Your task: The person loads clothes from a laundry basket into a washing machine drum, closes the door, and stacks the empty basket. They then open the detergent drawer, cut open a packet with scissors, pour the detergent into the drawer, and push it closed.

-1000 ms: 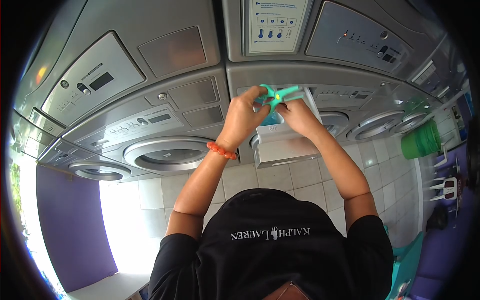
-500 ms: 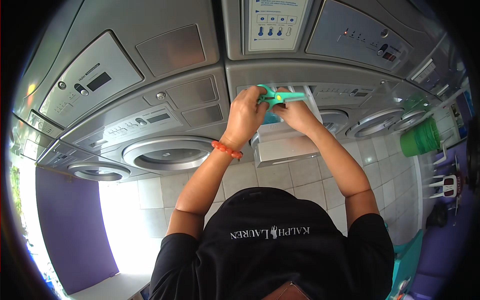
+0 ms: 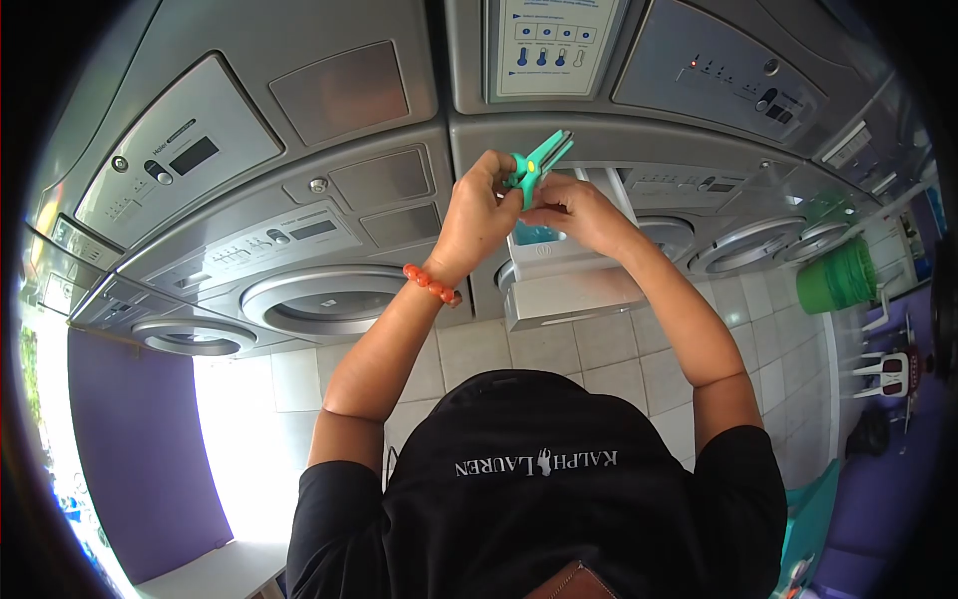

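My left hand (image 3: 477,210), with an orange bead bracelet at the wrist, is closed on the green scissors (image 3: 539,165). Their blades point up and to the right and look slightly apart. Close below them, my right hand (image 3: 584,215) has its fingers pinched together; whatever they hold is too small or hidden to make out. Both hands are above a pulled-out detergent drawer (image 3: 574,299) of a washing machine. Blue-green liquid or material (image 3: 534,234) shows inside the drawer, partly covered by my right hand.
Grey stacked machines line the wall, with a round washer door (image 3: 334,299) at left and control panels. An instruction sign (image 3: 552,50) is above the drawer. At right are a green bin (image 3: 836,275) and a white chair (image 3: 886,374). Tiled floor (image 3: 479,354) lies below.
The scissors have swung from pointing right to pointing up and right, and their blades now look parted. My left hand has shifted slightly up and left; my right hand sits lower beneath the scissors.
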Tool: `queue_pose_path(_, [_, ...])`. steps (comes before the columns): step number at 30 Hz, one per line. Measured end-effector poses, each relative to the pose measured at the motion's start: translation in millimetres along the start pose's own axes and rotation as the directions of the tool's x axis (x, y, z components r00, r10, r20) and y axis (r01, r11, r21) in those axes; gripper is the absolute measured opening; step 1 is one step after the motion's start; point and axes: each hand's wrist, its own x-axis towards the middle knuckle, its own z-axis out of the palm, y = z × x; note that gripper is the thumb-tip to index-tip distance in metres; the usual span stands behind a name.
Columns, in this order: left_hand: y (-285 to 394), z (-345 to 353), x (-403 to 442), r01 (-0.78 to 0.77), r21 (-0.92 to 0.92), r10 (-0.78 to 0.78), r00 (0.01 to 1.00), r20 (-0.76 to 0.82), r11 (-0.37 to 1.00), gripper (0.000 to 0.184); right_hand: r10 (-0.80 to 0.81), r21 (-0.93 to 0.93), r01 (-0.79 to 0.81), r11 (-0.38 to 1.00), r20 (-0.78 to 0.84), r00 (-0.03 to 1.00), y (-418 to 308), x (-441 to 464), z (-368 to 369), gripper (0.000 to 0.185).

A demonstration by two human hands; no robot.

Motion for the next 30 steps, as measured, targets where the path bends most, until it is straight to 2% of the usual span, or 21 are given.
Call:
queue_pose_path(5, [2.9,-4.8,5.2,0.0,-0.065,0.001,1.0,0.023,0.998,0.013,0.036,-0.034,-0.034,0.999,0.047,0.998,1.0,1.6,-0.2,0.015])
queue_pose_path(7, [10.4,-6.7,6.0,0.039,-0.152,-0.031,0.998,0.054,0.988,0.013,0.029,0.072,-0.032,0.997,0.044,0.999,11.3,3.6,4.1,0.014])
queue_pose_path(11, [20.7,-10.8,8.0,0.049,-0.194,-0.039,0.998,0.058,0.98,0.014,0.043,0.075,-0.046,0.996,0.045,0.998,3.7,1.7,0.7,0.016])
queue_pose_path(18, [24.2,-14.6,9.0,0.064,-0.248,-0.045,0.995,0.085,0.966,0.016,-0.029,0.005,0.029,1.0,0.05,0.998,12.7,2.9,4.2,0.016])
queue_pose_path(20, [22.1,-14.2,9.6,0.017,-0.227,-0.008,0.999,0.042,0.974,0.018,-0.059,-0.045,0.061,0.997,0.03,0.998,15.2,3.5,3.5,0.019])
queue_pose_path(21, [15.7,-15.4,9.9,-0.025,-0.125,0.026,1.0,0.004,0.992,0.018,-0.08,-0.085,0.083,0.993,0.033,0.996,18.4,5.3,1.9,0.021])
queue_pose_path(23, [23.2,-16.2,3.4,-0.146,0.138,0.161,0.981,-0.105,0.98,0.024,0.022,-0.17,-0.014,0.985,0.046,0.999,12.1,3.8,-1.6,0.027])
queue_pose_path(24, [29.8,-17.0,-1.9,-0.135,0.143,0.15,0.983,-0.101,0.98,0.03,-0.035,-0.246,0.037,0.968,0.013,0.999,37.0,7.1,1.6,0.029])
queue_pose_path(25, [29.0,-13.7,-7.4,-0.181,0.094,0.192,0.973,-0.131,0.979,0.032,-0.026,-0.041,0.024,0.999,-0.032,0.999,18.2,4.7,3.8,0.029])
queue_pose_path(26, [24.9,-9.7,-12.2,-0.188,0.047,0.194,0.968,-0.16,0.981,0.035,0.063,-0.027,-0.063,0.998,-0.001,0.998,17.9,3.5,0.7,0.024])
queue_pose_path(27, [19.2,-9.9,-16.0,-0.221,0.048,0.226,0.954,-0.196,0.974,0.037,0.05,-0.038,-0.051,0.998,-0.013,0.999,18.3,6.4,0.0,0.019])
queue_pose_path(28, [10.6,-8.1,-20.2,-0.199,0.065,0.208,0.953,-0.219,0.978,0.036,-0.028,0.07,0.03,0.997,-0.035,0.999,50.2,11.6,4.2,0.015])
queue_pose_path(30, [-5.0,-0.8,-27.8,-0.149,0.019,0.148,0.952,-0.267,0.989,0.033,-0.057,0.032,0.058,0.998,-0.043,0.997,42.9,11.7,3.2,0.017])
